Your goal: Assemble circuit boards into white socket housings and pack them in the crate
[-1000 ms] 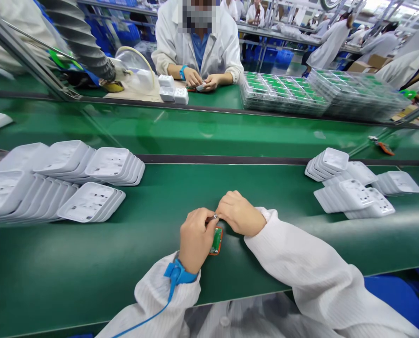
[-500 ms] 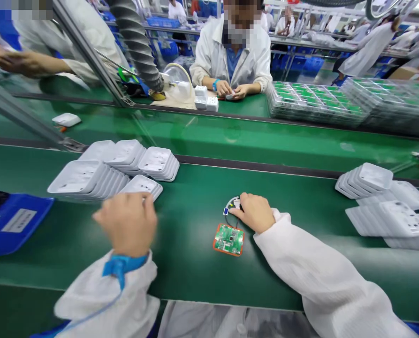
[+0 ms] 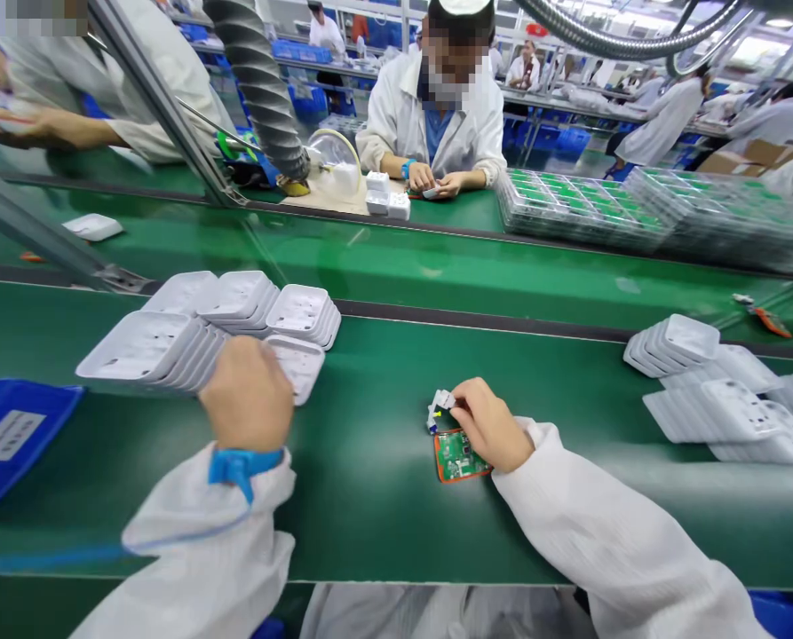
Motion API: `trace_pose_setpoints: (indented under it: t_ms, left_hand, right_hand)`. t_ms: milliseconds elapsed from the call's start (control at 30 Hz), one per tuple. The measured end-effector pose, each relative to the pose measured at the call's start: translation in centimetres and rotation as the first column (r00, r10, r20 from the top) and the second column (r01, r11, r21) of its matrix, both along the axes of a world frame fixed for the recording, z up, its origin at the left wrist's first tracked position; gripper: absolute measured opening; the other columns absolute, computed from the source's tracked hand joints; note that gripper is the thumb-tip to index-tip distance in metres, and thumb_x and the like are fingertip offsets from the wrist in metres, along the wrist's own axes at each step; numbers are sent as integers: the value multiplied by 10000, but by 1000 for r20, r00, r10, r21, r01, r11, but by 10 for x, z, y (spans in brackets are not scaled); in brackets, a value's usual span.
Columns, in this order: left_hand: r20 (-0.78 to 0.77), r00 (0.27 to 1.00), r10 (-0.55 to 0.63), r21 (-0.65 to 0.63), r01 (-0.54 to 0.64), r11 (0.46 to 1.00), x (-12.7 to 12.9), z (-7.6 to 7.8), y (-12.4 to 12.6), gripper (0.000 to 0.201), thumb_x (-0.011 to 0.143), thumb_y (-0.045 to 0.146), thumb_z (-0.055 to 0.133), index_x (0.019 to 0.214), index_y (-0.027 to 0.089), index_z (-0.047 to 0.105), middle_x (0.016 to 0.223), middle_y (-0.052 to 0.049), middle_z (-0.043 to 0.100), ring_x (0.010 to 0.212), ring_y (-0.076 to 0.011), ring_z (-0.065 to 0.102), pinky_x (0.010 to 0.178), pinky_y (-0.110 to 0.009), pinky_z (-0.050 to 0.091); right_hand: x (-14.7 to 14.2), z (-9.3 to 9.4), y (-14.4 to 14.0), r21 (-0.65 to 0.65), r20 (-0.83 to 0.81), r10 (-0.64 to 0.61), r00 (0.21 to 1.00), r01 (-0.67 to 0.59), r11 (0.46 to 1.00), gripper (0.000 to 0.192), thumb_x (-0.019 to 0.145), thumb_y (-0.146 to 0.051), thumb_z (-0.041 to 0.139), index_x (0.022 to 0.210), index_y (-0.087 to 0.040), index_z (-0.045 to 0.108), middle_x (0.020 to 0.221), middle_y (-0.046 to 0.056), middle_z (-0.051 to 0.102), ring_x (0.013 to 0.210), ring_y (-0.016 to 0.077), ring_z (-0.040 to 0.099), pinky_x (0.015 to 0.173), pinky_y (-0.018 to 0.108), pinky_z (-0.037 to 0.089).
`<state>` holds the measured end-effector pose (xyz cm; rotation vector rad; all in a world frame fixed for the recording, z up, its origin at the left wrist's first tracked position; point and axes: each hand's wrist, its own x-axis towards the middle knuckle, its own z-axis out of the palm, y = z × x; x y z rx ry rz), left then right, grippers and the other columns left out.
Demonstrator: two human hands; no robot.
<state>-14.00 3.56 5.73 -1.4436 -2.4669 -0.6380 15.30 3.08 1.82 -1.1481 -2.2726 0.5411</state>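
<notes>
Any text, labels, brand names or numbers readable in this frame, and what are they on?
None can be read.
White label on the blue plastic bin: print too blurred to read.
Small green circuit board with orange rim, beside the right hand: markings too small.
White plastic housings at the left hand: no print visible.

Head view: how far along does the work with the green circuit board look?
Done: green circuit board with its wired white connector lies on the green belt. In hand: right hand pins it; left hand reaches the stacked white plastic shells. Left: no shell is on the board.
</notes>
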Motion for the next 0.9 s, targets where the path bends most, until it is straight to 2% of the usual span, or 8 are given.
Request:
trace_pose_setpoints:
  t_ms: [100,167,233,333,433,567,733,900]
  left_hand:
    - [167,942,-292,111,276,955,60,-11,-19,347,914,277,289,1091,124,545,984,-138,621,927,-255,595,794,-358,443]
    - [337,794,-505,219,456,863,98,-20,-30,369,897,237,304,1186,140,513,1152,-123,610,1059,-223,578,896,-333,432]
    - [534,627,-567,250,523,815,124,-27,-38,413,862,195,333,1244,160,487,1238,-98,583,1109,-204,563,935,-327,426]
    - [770,410,-489,233,534,813,141,-32,-45,470,800,156,404,1264,193,469,1202,-77,604,1054,-200,591,891,-335,455]
    - [859,252,-446,260,536,803,142,-33,-46,433,773,172,480,1204,211,488,1089,-56,638,955,-190,616,807,-315,480]
    - [896,175,-407,265,526,808,145,-28,-43,313,793,252,528,1100,198,502,961,-38,641,865,-174,615,741,-291,481]
    - [936,32,-352,277,550,788,155,-17,-41,314,796,288,556,1084,198,466,994,-40,613,902,-175,603,742,-287,482]
    - [956,-25,-291,268,476,838,161,-22,-39,247,792,354,591,943,189,488,807,4,578,693,-128,572,621,-248,461]
  right_hand:
    - [-4,11,-12,128,-114,64,991,-49,991,139,925,-170,418,1021,-194,515,989,84,559,915,178,558,798,300,481]
    - [-7,17,-15,189,-94,44,995,-26,982,161,930,-168,412,1031,-186,536,986,92,567,913,181,560,790,295,487]
    - [-7,21,-14,226,-40,3,999,7,974,179,934,-169,400,1021,-173,557,979,102,578,891,189,563,771,300,492]
    - [2,20,-9,236,38,-18,999,9,972,198,941,-185,390,1002,-163,577,972,110,589,882,197,561,768,311,492]
    - [12,16,-6,227,72,21,997,-37,973,203,944,-180,384,974,-163,584,963,109,590,894,193,556,780,310,483]
    - [20,14,-6,281,102,43,994,-70,957,211,940,-162,393,904,-162,601,926,99,590,853,181,543,744,290,466]
    - [23,16,-6,350,88,16,996,-46,936,244,942,-150,387,881,-157,623,910,97,594,829,173,514,729,287,434]
    - [30,23,-3,299,35,54,998,-62,952,237,951,-231,421,839,-180,623,853,62,620,794,175,500,743,331,398]
